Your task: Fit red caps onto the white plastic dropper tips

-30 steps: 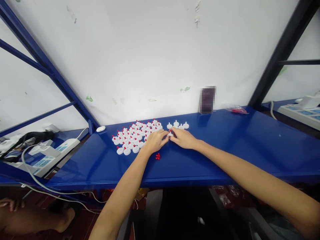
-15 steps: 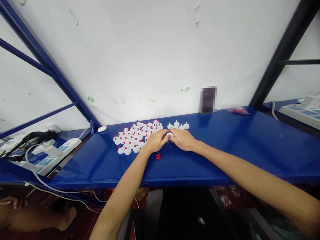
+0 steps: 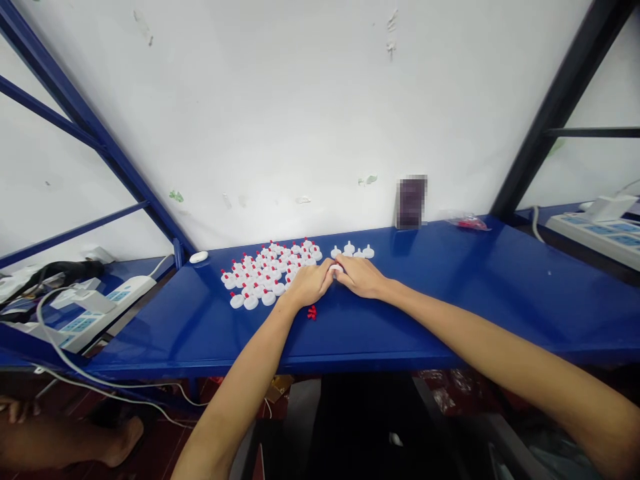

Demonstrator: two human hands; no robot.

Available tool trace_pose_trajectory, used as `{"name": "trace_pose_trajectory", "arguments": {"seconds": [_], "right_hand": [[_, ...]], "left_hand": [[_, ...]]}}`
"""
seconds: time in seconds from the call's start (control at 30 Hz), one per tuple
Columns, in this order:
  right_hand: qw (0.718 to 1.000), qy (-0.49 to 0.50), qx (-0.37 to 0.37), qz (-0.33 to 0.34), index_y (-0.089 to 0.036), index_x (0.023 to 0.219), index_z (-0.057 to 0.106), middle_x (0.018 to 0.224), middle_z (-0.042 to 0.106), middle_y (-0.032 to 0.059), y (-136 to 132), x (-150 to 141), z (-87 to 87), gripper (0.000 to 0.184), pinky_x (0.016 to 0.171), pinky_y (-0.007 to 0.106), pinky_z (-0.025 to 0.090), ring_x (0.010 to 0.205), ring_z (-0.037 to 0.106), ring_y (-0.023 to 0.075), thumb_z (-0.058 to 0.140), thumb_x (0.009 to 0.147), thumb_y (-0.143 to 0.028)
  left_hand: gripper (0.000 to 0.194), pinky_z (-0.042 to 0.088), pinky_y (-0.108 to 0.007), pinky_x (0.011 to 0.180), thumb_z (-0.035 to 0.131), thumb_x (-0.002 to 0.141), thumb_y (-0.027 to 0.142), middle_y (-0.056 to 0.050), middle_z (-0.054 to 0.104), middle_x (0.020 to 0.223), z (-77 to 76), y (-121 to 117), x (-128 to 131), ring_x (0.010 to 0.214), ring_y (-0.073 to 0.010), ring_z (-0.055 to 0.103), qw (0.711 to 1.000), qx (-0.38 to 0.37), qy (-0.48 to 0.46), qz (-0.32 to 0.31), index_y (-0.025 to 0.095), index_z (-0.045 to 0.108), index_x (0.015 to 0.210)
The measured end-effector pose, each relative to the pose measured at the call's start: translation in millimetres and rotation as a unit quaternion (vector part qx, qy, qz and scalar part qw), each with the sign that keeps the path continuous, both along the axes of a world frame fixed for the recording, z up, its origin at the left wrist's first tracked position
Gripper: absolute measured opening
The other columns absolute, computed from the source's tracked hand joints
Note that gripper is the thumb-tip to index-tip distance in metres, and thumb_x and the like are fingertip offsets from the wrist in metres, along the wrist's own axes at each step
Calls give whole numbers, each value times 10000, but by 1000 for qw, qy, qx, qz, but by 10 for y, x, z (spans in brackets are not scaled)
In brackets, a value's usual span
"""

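Note:
Both hands meet over the middle of the blue table, with a white nozzle cap (image 3: 337, 268) between their fingertips. My left hand (image 3: 311, 283) closes on it from the left and my right hand (image 3: 363, 275) from the right; the fingers hide most of its top. To the left spreads a group of white nozzle caps with red tips (image 3: 267, 275), standing upright. Behind my hands stand several white nozzle caps without red tips (image 3: 349, 247). A small pile of loose red tips (image 3: 312, 313) lies just in front of my left hand.
A white oval object (image 3: 199, 257) lies at the table's (image 3: 450, 300) back left. Toward the back right are a blurred dark upright object (image 3: 411, 203) and a clear bag with red pieces (image 3: 469, 223). Power strips (image 3: 110, 310) flank the table. Another person's leg (image 3: 65, 437) shows lower left.
The view has shifted slightly, so everything sits a little further left. Both hands stay together on the white nozzle cap, with only a slight change in finger position.

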State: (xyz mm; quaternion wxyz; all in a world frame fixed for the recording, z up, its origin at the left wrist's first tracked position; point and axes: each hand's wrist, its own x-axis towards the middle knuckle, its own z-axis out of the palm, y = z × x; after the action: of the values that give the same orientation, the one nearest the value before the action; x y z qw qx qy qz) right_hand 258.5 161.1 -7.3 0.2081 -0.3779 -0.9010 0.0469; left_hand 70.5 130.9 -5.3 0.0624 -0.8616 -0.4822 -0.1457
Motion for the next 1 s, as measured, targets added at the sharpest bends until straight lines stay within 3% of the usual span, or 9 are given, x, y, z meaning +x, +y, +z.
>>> {"name": "trace_pose_trajectory", "arguments": {"seconds": [0.2, 0.33, 0.53, 0.67, 0.8, 1.0], "right_hand": [[1000, 15, -16, 10, -162, 1028, 536, 952, 677, 104, -21, -18, -53, 279, 668, 288, 346, 794, 606, 212, 333, 1014, -353], [999, 30, -34, 16, -164, 1180, 523, 942, 687, 89, -33, -19, -60, 327, 690, 276, 360, 812, 624, 209, 336, 1023, -381], [999, 2, -36, 11, -157, 1365, 478, 717, 658, 29, 82, 122, 2, 537, 802, 322, 383, 744, 632, 230, 447, 974, -523], [994, 76, -57, -61, -191, 1370, 499, 758, 676, 43, 200, 285, 99, 522, 741, 287, 400, 752, 644, 222, 397, 989, -532], [980, 91, -54, -166, -179, 1324, 539, 748, 681, 61, 298, 391, 129, 434, 660, 276, 390, 718, 634, 226, 457, 970, -416], [982, 36, -56, -178, -193, 1225, 615, 830, 706, 88, 328, 387, 76, 345, 644, 284, 385, 750, 642, 232, 514, 923, -324]], "left_hand": [[269, 421, -282, 656, 317, 1017, 337, -30, 667, 823, -3, 8, -49, 732, -205, 652, 999, -11, -29, -22, 204, 496, 1167], [270, 420, -255, 651, 430, 973, 311, -2, 664, 864, -2, 5, -72, 721, -164, 632, 993, -14, -117, -23, 225, 463, 1227], [191, 443, -257, 701, 461, 944, 231, -15, 674, 886, -20, 17, -27, 737, -146, 615, 987, 1, -157, -41, 218, 562, 1106], [111, 453, -269, 730, 510, 897, 189, -37, 650, 945, -43, 86, -58, 793, -153, 601, 981, 36, -190, -33, 197, 578, 984], [121, 444, -274, 722, 491, 849, 122, -43, 605, 948, -68, 132, -96, 799, -157, 572, 985, 46, -164, -27, 191, 563, 918], [180, 438, -303, 717, 458, 785, 69, -39, 561, 891, -90, 143, -121, 781, -187, 547, 996, 26, -88, 1, 203, 524, 887]]}}
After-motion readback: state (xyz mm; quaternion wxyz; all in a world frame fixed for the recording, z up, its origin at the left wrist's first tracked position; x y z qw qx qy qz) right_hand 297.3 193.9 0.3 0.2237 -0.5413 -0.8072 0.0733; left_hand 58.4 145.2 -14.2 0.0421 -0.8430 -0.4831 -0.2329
